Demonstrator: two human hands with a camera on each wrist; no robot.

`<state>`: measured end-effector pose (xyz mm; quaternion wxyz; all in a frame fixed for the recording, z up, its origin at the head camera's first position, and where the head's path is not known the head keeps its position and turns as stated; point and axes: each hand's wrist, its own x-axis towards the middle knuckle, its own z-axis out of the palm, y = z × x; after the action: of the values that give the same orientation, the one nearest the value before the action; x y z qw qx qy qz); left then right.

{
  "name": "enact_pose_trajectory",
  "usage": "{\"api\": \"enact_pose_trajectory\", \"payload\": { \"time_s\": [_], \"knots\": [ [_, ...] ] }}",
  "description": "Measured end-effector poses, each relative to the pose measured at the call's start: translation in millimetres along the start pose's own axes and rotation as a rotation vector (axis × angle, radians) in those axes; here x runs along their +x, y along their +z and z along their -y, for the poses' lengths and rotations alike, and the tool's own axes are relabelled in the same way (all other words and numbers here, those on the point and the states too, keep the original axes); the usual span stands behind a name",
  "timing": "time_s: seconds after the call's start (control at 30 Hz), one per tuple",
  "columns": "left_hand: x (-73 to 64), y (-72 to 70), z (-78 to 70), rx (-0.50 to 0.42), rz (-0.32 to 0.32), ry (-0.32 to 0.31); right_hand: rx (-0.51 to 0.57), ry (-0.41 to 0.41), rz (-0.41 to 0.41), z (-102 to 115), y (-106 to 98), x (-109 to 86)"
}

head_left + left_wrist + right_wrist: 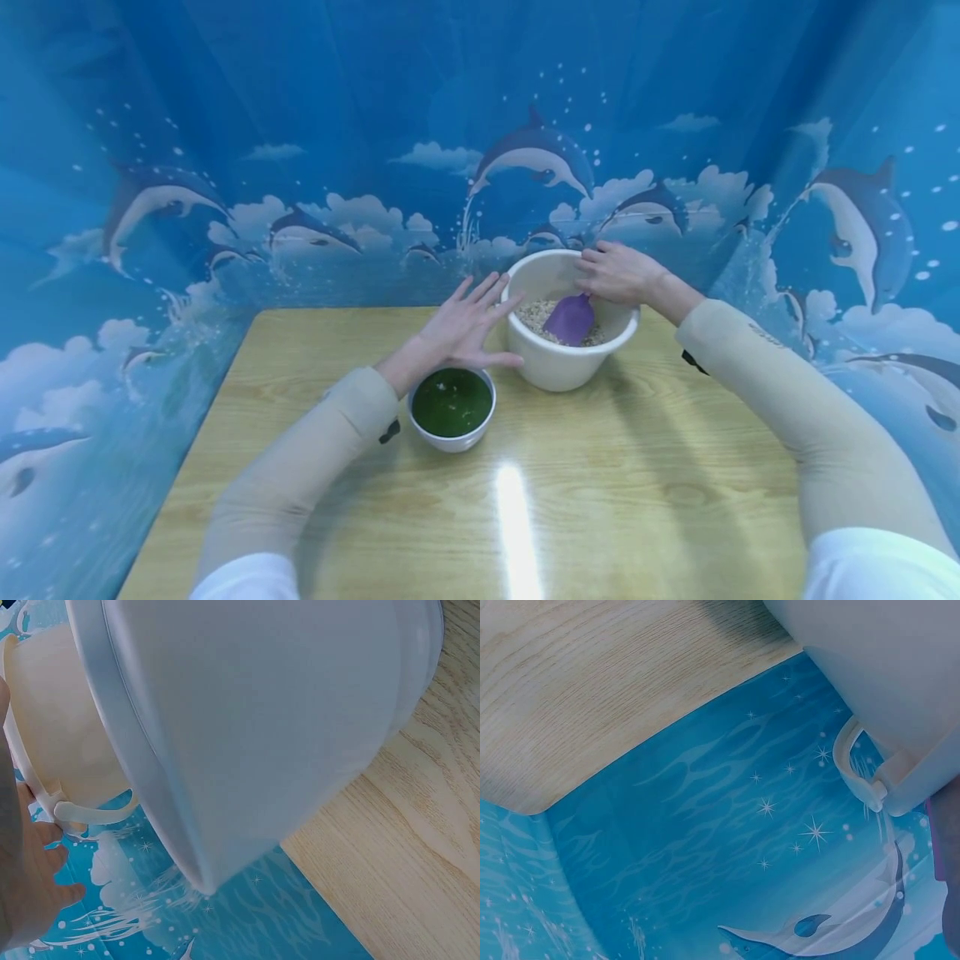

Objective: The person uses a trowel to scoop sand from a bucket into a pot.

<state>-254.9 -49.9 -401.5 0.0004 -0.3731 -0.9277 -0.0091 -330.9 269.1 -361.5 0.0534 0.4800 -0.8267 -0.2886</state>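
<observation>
My right hand grips the handle of a purple scoop at the far right rim of a cream bucket. The scoop's blade rests in pale, flaky grain inside the bucket. Fingers spread, my left hand is at the bucket's left rim, above the far side of a white bowl. In the left wrist view, that hand shows at the left edge beside the bucket. Only a sliver of the right hand appears in the right wrist view.
The bowl has a shiny, dark green inside and stands nearer to me, left of the bucket. A carrying handle hangs at the bucket's side. Both containers stand on a wooden table. Behind it hangs a blue dolphin-print curtain.
</observation>
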Motion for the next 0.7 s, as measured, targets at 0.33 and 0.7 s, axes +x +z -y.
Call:
{"api": "enact_pose_trajectory", "payload": {
  "time_s": [0.33, 0.7],
  "knots": [
    [-0.5, -0.3, -0.7, -0.012, -0.009, 0.002, 0.024, 0.002, -0.004, -2, -4, -5.3],
    [-1.0, 0.7, -0.6, -0.001, -0.015, 0.001, 0.014, 0.002, -0.048, -11, -10, -6.8]
  ]
}}
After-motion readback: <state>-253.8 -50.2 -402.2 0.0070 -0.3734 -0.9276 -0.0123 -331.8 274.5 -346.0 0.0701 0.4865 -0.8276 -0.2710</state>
